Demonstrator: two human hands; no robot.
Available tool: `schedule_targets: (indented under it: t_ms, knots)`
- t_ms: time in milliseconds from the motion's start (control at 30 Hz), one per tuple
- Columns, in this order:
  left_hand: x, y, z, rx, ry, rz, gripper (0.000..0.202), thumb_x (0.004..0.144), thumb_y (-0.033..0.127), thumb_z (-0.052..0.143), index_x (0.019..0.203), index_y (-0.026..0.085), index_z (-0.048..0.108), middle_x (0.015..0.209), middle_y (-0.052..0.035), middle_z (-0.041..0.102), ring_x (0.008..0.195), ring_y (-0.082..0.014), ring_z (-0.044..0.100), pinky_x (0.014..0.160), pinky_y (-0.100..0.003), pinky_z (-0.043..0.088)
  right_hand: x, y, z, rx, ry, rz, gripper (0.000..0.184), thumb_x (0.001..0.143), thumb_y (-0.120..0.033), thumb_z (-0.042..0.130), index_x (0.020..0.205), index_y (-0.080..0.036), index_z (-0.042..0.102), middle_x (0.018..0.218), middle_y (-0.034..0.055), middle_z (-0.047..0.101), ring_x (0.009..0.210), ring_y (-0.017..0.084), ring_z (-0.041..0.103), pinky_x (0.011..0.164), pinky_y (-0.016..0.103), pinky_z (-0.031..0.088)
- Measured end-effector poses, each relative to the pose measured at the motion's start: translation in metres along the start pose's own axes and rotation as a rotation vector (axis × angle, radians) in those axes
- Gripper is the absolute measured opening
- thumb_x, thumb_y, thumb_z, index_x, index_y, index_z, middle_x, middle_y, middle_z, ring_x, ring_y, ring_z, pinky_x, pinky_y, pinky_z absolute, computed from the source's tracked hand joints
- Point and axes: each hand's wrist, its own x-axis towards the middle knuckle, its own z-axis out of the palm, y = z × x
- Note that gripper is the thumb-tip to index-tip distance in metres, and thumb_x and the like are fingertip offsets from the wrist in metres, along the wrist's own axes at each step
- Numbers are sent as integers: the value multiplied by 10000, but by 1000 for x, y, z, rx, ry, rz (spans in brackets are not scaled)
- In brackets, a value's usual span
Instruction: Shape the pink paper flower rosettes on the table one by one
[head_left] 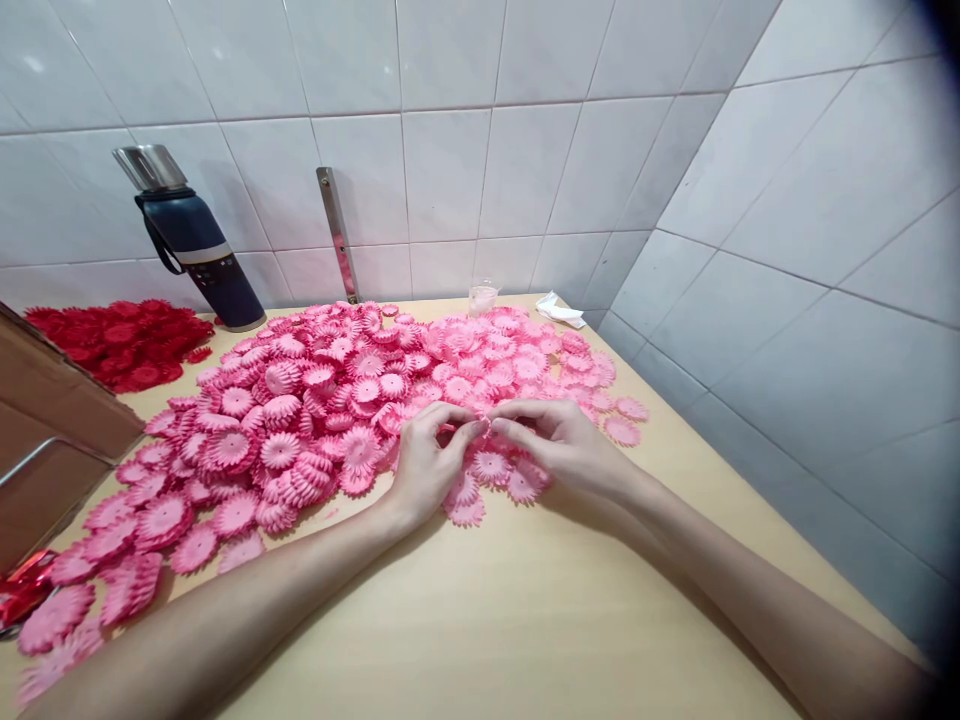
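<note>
A wide spread of pink paper flower pieces (330, 400) covers the pale wooden table (525, 610). My left hand (427, 460) and my right hand (559, 440) meet over the near edge of that spread. Fingertips of both hands pinch one small pink piece (484, 428) between them, held just above the pile. Loose pink flowers (480, 490) lie under and between my wrists.
A heap of red flower pieces (124, 340) lies at the back left beside a dark blue flask (199, 250) with a steel cap. A small clear cup (482, 297) and white crumpled paper (559, 310) sit by the tiled wall. A brown cardboard box (52, 410) stands at the left edge.
</note>
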Motion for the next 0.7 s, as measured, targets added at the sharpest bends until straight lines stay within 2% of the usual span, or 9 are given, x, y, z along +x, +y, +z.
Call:
schedule_targets:
  t_ms: [233, 400, 533, 600, 633, 700]
  knots:
    - [-1, 2, 0, 43, -37, 23, 115, 827, 210, 581, 747, 155, 643, 761, -35, 657, 735, -152, 595, 666, -250, 450, 0, -1, -1, -21, 17, -17, 224, 853, -351, 569, 859, -174, 706, 822, 51, 707, 745, 190, 637, 663, 311, 490]
    - [-3, 2, 0, 65, -52, 73, 138, 859, 214, 539, 771, 160, 631, 788, -35, 639, 747, -147, 578, 692, -256, 445, -1, 0, -1, -85, 18, -13, 268, 889, -349, 509, 776, -166, 670, 698, 26, 649, 644, 163, 583, 588, 292, 450]
    - [-2, 1, 1, 65, -61, 57, 150, 859, 233, 538, 743, 156, 595, 772, -40, 607, 746, -154, 566, 691, -272, 455, 0, -1, -1, -81, 15, -25, 193, 830, -366, 608, 856, -182, 663, 812, 32, 680, 739, 175, 611, 657, 296, 471]
    - [-2, 0, 2, -6, -61, 70, 60, 832, 215, 575, 810, 160, 584, 856, -53, 607, 821, -162, 581, 730, -278, 474, 0, -1, -2, -73, 22, -33, 195, 801, -364, 646, 878, -186, 666, 840, 35, 688, 753, 177, 616, 670, 298, 474]
    - [-2, -1, 3, -68, -51, 79, 86, 816, 205, 598, 889, 168, 571, 933, -64, 605, 886, -169, 585, 760, -281, 484, 0, -1, -2, -64, 19, -36, 192, 809, -363, 637, 877, -186, 671, 836, 35, 689, 742, 174, 616, 660, 296, 472]
    - [-2, -3, 4, -202, -33, 79, 294, 785, 196, 645, 1047, 192, 512, 1046, -77, 588, 993, -178, 578, 816, -289, 493, -1, -1, -3, -46, 0, -34, 210, 859, -362, 569, 859, -186, 684, 809, 34, 690, 704, 165, 608, 623, 290, 463]
